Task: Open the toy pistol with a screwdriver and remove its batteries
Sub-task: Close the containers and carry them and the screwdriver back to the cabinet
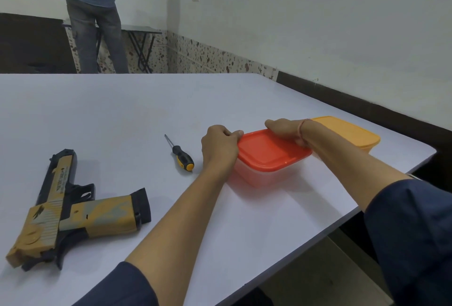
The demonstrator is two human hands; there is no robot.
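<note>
**Head view, looking down over a white counter [127, 110].** Both hands are at a clear plastic box [259, 178] closed by an orange-red lid [269, 151], standing right of centre. The left hand [219, 150] grips the lid's left corner, its fingers [236, 134] curled round the rim. The right hand [285, 129] lies along the far rim, its fingers bent over that edge. Neither hand holds a tool.

A short screwdriver [179, 153] with a black-and-yellow handle lies just beside the left hand, on its left and not touching it. Its shaft points away and slightly left, and its handle end points towards the person.

The tan-and-black plastic toy pistol [73, 212] lies flat well to the left, apart from both hands. Its barrel runs from the near-left corner away across the counter, and its grip juts rightward towards the left forearm. The left hand is the nearer to both objects. No screw or battery cover can be made out, and the pistol appears unopened.

A second box with a yellow lid [349, 132] stands just behind the right wrist. Judged from this layout, the coming move calls for letting go of the lid and reaching leftward.
</note>
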